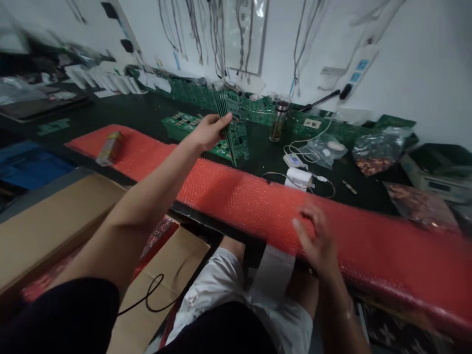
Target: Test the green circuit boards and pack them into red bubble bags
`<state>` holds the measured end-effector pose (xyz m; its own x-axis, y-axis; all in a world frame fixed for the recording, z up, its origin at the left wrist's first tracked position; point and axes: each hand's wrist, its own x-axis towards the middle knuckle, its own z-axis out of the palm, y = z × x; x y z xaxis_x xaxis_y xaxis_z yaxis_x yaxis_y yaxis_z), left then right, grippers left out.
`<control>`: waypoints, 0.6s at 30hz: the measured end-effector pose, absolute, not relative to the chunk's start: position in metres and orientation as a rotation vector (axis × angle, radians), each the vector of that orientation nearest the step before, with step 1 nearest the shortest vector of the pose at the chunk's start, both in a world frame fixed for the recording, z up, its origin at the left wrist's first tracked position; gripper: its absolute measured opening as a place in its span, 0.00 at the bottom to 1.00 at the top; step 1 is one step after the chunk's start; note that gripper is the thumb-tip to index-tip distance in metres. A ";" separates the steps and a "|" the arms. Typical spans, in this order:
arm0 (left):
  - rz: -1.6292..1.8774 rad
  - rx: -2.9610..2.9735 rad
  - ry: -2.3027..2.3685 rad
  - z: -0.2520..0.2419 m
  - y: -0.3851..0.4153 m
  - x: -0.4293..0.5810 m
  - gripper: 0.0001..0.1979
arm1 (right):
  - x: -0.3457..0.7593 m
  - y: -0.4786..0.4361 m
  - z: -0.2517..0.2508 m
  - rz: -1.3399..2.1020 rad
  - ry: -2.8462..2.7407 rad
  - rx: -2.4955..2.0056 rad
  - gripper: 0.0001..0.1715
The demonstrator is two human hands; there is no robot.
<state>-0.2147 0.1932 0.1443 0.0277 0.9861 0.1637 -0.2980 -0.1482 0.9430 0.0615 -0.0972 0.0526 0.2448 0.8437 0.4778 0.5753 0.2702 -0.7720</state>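
My left hand is closed around a bundle of thin green circuit boards, held on edge above the dark green tabletop. Behind and left of that hand lie more green circuit boards, stacked with pale and dark patches on top. Fingers apart and slightly blurred, my right hand hovers over or at the near edge of the red bubble wrap; whether it touches is unclear. Nothing shows in its fingers. The wrap runs along the table's front edge.
A glass bottle stands behind the wrap, near a small white device with cables. Bags of copper-coloured parts and a scale sit at right. A yellowish packet rests on the wrap. An open cardboard box is below left.
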 end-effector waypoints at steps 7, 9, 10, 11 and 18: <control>1.101 0.761 0.780 0.088 0.046 -0.070 0.29 | 0.107 -0.031 0.080 0.805 -1.248 -1.472 0.27; 1.012 0.711 0.765 0.071 0.018 -0.039 0.28 | 0.121 -0.048 0.068 0.950 -1.273 -1.445 0.27; 0.987 0.688 0.764 0.065 0.008 -0.026 0.27 | 0.129 -0.060 0.061 0.949 -1.260 -1.443 0.26; 0.980 0.668 0.774 0.060 0.000 -0.013 0.25 | 0.139 -0.071 0.055 0.903 -1.230 -1.452 0.26; 0.908 0.605 0.884 0.047 -0.020 0.033 0.21 | 0.260 -0.139 0.035 0.577 -0.768 -1.561 0.30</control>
